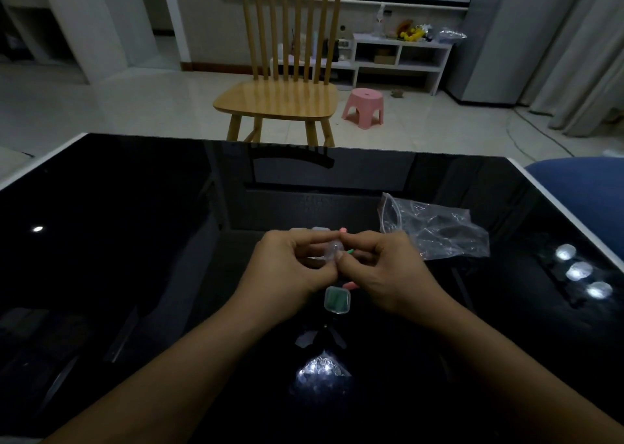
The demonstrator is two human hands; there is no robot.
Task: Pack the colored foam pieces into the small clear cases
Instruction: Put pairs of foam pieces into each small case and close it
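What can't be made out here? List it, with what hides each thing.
Head view only:
- Clear case between the left hand and right hand: fingers cover it; open or shut, contents unknown.
- Green piece: only a tip shows past the right fingers.
- Pink piece: mostly under the right hand.
- Case on the table: too small and dim to count what is inside.

This is a room in a home, dimly lit, most likely a living or dining space. A glossy black bench [135, 241] with a white edge stands on a pale tiled floor [135, 106], with a wooden spindle-back chair [280, 99] drawn up to its far side and a small pink plastic stool [364, 107] beyond. Against the back wall a low white shelf unit [401, 55] carries yellow flowers [410, 33] and household odds and ends, and long pale curtains [587, 55] hang at the right.
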